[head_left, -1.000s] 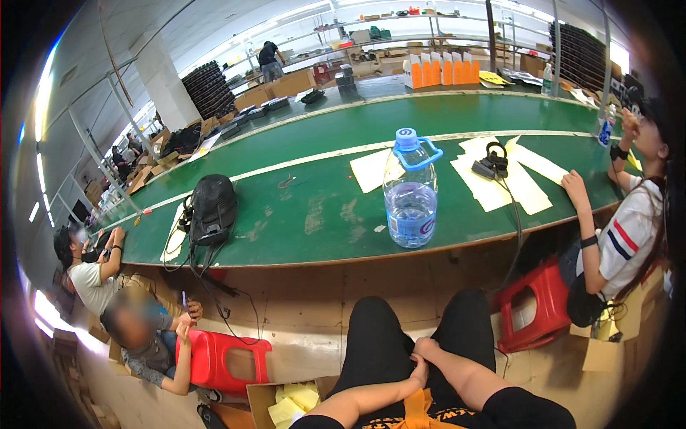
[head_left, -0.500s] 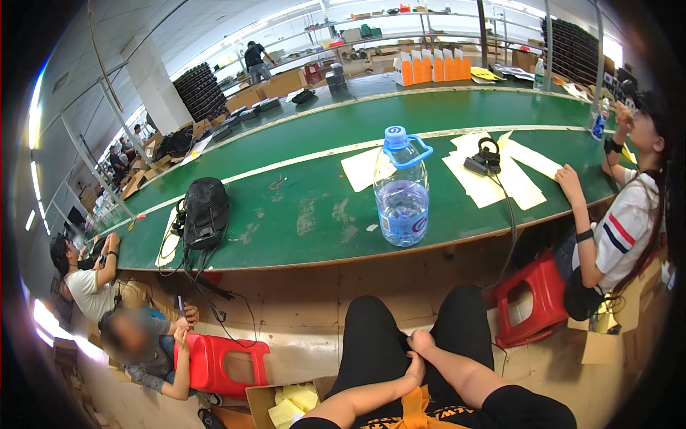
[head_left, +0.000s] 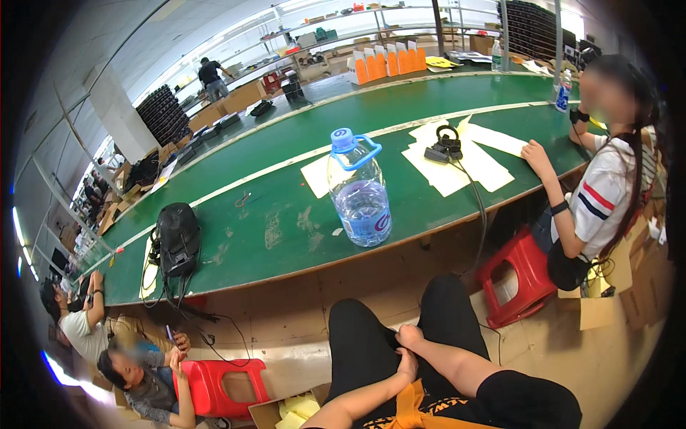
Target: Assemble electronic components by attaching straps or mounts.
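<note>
Both my hands rest in my lap between my black-trousered thighs, touching each other. My right hand [head_left: 409, 336] is closed in a loose fist, its fingertips turned down out of sight. Just below it lies my left hand [head_left: 407, 364], fingers curled in against the right one. Nothing shows in either hand. Ahead, near the table edge, stands a large clear water bottle [head_left: 362, 204], partly full, with a blue cap and carrying loop. An orange knotted cloth [head_left: 409, 404] hangs at my waist.
The green table [head_left: 286, 250] bears a black bag [head_left: 179, 239], yellow sheets [head_left: 493, 168] and a black corded device [head_left: 446, 148]. Red stools [head_left: 518, 279] stand at both sides. A person [head_left: 600, 171] sits right; two more sit left. A carton of yellow paper [head_left: 296, 409] is beside me.
My view has turned right, so the table, bottle and people sit farther left in the picture. My hands stay together in my lap. The person at the right has turned the head toward me.
</note>
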Demonstrator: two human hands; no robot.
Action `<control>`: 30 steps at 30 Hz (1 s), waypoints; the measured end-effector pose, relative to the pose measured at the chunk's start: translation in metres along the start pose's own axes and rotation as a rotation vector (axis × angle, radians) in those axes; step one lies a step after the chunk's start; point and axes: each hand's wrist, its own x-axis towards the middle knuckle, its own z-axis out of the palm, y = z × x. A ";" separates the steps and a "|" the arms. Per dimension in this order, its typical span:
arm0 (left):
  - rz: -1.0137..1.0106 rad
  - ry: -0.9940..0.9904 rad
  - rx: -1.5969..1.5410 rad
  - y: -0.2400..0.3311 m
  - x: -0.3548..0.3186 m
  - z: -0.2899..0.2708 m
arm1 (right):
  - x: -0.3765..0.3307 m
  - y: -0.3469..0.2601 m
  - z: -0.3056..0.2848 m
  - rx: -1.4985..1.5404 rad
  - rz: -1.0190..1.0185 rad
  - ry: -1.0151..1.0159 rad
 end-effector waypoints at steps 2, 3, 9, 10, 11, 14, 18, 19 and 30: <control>0.105 -0.071 -0.022 -0.010 -0.007 -0.013 | 0.000 0.001 -0.001 0.004 0.003 0.008; 0.103 -0.072 -0.024 -0.010 -0.008 -0.012 | 0.002 0.003 0.000 0.023 0.036 0.008; -0.091 0.114 -0.193 0.004 0.003 0.017 | 0.015 0.007 0.006 0.162 0.156 -0.079; -0.071 0.099 -0.193 0.002 0.002 0.013 | 0.015 0.008 0.006 0.171 0.174 -0.058; -0.051 0.084 -0.192 -0.001 0.000 0.009 | 0.013 0.008 0.007 0.168 0.169 -0.060; 0.019 0.015 -0.079 -0.004 -0.004 -0.003 | 0.004 0.002 0.000 0.129 0.154 -0.047; 0.025 -0.045 -0.043 0.001 0.000 -0.002 | -0.002 -0.004 -0.009 0.073 0.133 -0.120; 0.029 -0.039 -0.021 0.006 0.005 0.005 | -0.002 -0.004 -0.009 0.039 0.119 -0.138; 0.093 -0.007 -0.139 -0.006 -0.003 0.002 | -0.005 -0.006 -0.007 -0.027 0.012 -0.009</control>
